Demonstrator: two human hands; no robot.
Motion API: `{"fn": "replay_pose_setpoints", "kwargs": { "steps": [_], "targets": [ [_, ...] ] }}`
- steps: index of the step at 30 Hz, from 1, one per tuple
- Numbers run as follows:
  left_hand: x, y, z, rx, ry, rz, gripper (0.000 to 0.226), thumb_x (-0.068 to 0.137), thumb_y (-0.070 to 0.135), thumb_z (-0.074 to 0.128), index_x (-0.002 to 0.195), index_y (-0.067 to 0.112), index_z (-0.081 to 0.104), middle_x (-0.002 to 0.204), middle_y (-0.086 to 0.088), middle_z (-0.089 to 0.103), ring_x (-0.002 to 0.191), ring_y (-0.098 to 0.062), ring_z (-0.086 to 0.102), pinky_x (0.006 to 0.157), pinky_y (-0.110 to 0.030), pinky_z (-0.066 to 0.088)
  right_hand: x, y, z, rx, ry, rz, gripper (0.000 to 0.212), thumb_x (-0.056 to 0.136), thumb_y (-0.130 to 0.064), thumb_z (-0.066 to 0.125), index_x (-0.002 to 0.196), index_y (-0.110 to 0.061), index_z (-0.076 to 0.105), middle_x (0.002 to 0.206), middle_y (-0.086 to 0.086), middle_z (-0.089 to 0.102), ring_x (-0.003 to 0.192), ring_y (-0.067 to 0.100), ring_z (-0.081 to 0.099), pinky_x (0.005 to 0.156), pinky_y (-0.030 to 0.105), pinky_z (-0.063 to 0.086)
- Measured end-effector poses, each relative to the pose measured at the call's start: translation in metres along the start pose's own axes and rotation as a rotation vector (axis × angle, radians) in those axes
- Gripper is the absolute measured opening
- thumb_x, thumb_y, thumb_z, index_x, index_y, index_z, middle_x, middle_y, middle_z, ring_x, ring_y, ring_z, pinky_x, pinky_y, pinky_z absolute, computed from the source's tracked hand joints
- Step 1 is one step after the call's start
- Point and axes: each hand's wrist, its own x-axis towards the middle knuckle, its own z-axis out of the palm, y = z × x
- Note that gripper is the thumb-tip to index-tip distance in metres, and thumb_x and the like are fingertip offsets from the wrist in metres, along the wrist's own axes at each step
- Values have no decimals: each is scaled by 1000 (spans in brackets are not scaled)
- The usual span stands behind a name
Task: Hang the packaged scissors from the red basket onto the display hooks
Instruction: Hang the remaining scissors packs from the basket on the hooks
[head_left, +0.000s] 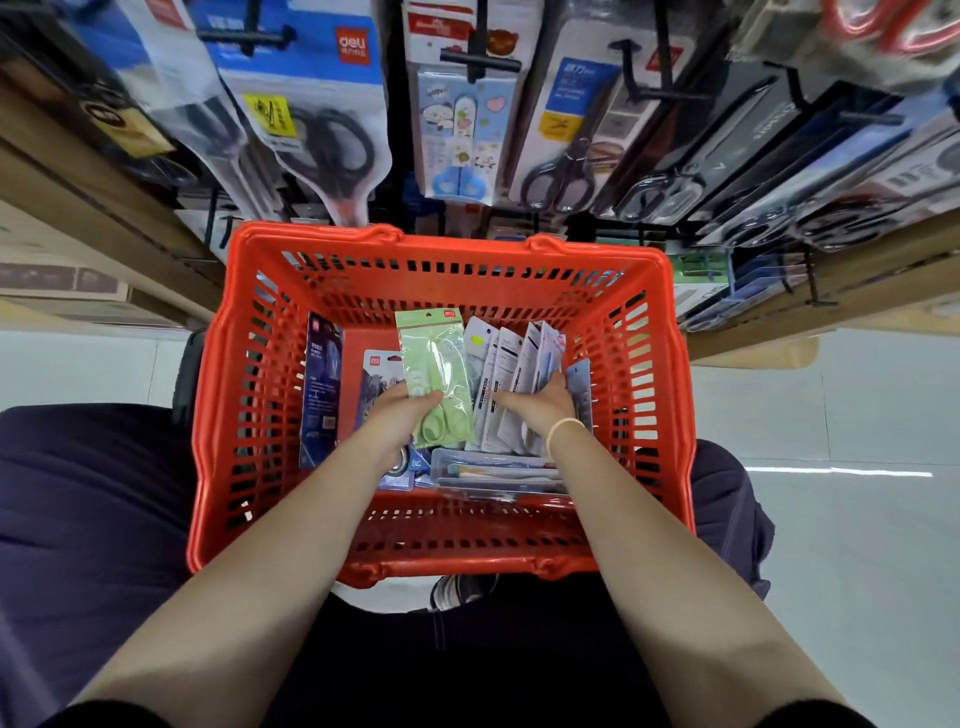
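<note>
Both forearms reach into the red basket (218, 395), where the left hand (395, 415) pinches a green scissors pack (436, 374) by its lower end, thumb curled over the front. The right hand (540, 410) rests with loosely spread fingers among a row of upright white packs (506, 364), gripping none that shows. Beyond the basket, packaged scissors (332, 140) hang on black display hooks (480, 65).

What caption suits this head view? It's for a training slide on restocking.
Left hand lifts green packaged scissors from red basket; right hand sorts remaining packs below display hooks.
</note>
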Motion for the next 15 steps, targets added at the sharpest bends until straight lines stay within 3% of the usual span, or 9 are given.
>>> {"fn": "replay_pose_setpoints", "kwargs": {
  "steps": [2,4,8,11,13,15],
  "targets": [
    [2,0,-1,0,-9,16,10,98,24,70,98,25,60,108,3,68,98,-16,61,100,-35,40,-9,1,-2,97,-28,-5,101,87,-27,77,160,-13,8,149,10,45,116,33,61,96,41,50],
    [1,-1,-2,10,-5,2,30,95,29,73,120,17,62,125,-1,68,115,-22,62,109,-43,42,-14,6,2,160,-52,-8,93,90,-24,71,160,-15,11,132,17,60,84,28,65,79,42,57],
    [-1,0,-6,8,-22,9,58,83,43,81,132,17,62,133,-3,66,123,-26,60,111,-45,42,-21,-1,-1,212,-5,-77,58,94,-12,64,148,-11,43,134,3,58,115,23,57,92,27,43],
    [-6,4,-7,23,7,61,46,87,34,80,127,14,68,127,-2,69,120,-24,61,107,-41,44,-27,-4,-5,304,-70,-100,21,94,-6,64,113,-17,61,126,9,67,103,20,60,89,26,45],
    [-15,11,-10,46,23,108,40,89,29,78,125,14,70,125,-2,70,122,-25,61,102,-39,45,-34,-5,-5,370,-133,-104,17,95,-10,67,108,-19,63,115,5,69,96,15,61,83,22,46],
    [-25,18,-14,53,28,142,50,91,31,76,135,13,61,137,-2,62,131,-26,55,107,-41,43,-45,-6,-6,386,-202,-139,16,96,-12,68,106,-21,61,112,1,70,95,13,63,81,21,47]
  ]
}}
